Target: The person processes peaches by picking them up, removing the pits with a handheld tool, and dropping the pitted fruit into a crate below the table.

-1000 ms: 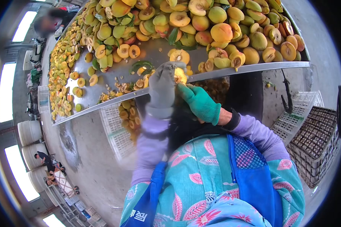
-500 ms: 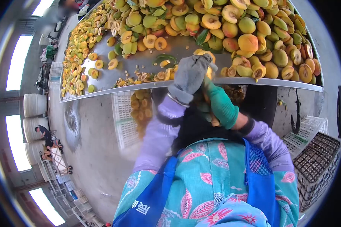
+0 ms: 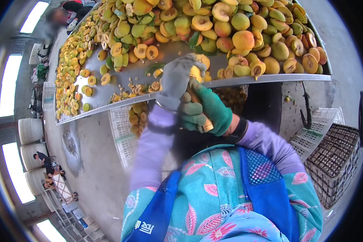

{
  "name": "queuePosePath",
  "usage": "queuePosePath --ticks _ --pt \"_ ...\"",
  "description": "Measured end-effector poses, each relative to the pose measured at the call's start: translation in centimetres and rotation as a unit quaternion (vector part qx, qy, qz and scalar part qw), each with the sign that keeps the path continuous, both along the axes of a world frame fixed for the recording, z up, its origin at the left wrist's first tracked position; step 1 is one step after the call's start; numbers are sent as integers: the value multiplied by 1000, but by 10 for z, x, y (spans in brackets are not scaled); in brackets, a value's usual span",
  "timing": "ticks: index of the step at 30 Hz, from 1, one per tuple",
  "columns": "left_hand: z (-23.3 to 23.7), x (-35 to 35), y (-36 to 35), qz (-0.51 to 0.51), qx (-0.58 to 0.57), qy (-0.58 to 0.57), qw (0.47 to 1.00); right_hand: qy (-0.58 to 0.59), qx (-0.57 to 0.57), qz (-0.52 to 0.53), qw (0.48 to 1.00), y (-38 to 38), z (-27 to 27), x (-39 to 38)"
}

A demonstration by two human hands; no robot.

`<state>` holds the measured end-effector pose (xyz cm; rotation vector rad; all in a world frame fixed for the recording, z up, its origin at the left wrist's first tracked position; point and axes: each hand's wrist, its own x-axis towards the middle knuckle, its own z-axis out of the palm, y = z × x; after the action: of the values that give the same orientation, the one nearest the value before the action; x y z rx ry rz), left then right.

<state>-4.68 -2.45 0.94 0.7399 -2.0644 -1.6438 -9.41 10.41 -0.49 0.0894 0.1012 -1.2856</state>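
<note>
My left hand (image 3: 176, 80), in a grey glove, is closed around a yellow peach (image 3: 195, 74) over the front edge of the metal table (image 3: 121, 101). Close against it, my right hand (image 3: 211, 107) in a green glove wraps round a wooden-handled tool (image 3: 207, 124). The tool's handle end sticks out below the fingers, while its working end is hidden between the hands and the peach. Past the gloves lies a heap of whole and halved peaches (image 3: 242, 40). Loose pits and scraps (image 3: 135, 89) are scattered near the front edge.
Below the table stands a white plastic crate (image 3: 123, 133) beside more peach halves (image 3: 138, 117). Stacked crates (image 3: 332, 157) are on the floor at right. Large white tubs (image 3: 30, 125) line the left side. Another person (image 3: 45, 161) is by a cart, and one more is at the far table end.
The view has shifted, so the table appears further left. My hands stay together at the peach; the right glove has turned, showing its fingers and the tool handle more plainly.
</note>
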Motion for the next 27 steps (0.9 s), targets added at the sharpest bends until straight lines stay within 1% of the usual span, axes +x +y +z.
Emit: queuePosePath --ticks 1,3,4,7,11,12,13,14,15,17,18,19,20,21,22,23,24,26,27 --pt "0 -2 1 6 10 51 999 -5 -18 21 1000 -2 -4 -3" --pt "1 2 11 66 169 49 982 -25 -50 62 997 -2 -12 -10" --pt "-2 6 15 56 267 87 958 -51 -80 79 992 0 -14 -16" --pt "-2 14 25 139 357 157 910 -101 -110 78 986 4 -13 -9" --pt "4 45 32 152 471 250 832 -54 -139 146 978 7 -4 -2" --pt "2 57 32 170 470 250 829 -99 -143 158 972 8 -3 1" --pt "1 71 36 221 190 133 947 -143 -147 170 964 8 -1 4" --pt "1 87 42 245 -108 -1 964 -185 -150 180 954 9 2 5" --pt "-23 129 23 284 30 106 953 -144 -146 172 964 14 4 0" --pt "-24 203 -30 402 148 4 904 -51 -141 138 979 30 4 -27" --pt "-14 214 -48 474 114 -207 848 48 -53 130 989 33 -7 -37" --pt "-12 206 -46 422 -50 -294 856 102 85 120 984 29 -20 -44" --pt "-9 193 -47 353 -215 -363 835 118 108 100 982 33 -28 -45" --pt "-6 173 -48 274 -374 -413 784 138 132 79 978 36 -32 -49" --pt "0 134 -43 215 -300 -279 887 169 148 63 972 39 -24 -51" --pt "-1 88 -39 148 -214 -136 956 198 164 48 965 43 -9 -51" --pt "-19 55 -45 31 -368 -110 923 228 178 28 957 45 -1 -53" --pt "-38 -19 -29 -76 -461 -223 855 263 184 4 947 48 -2 -57" --pt "-36 -49 -14 -65 -403 -365 837 281 188 -8 941 49 -3 -60"
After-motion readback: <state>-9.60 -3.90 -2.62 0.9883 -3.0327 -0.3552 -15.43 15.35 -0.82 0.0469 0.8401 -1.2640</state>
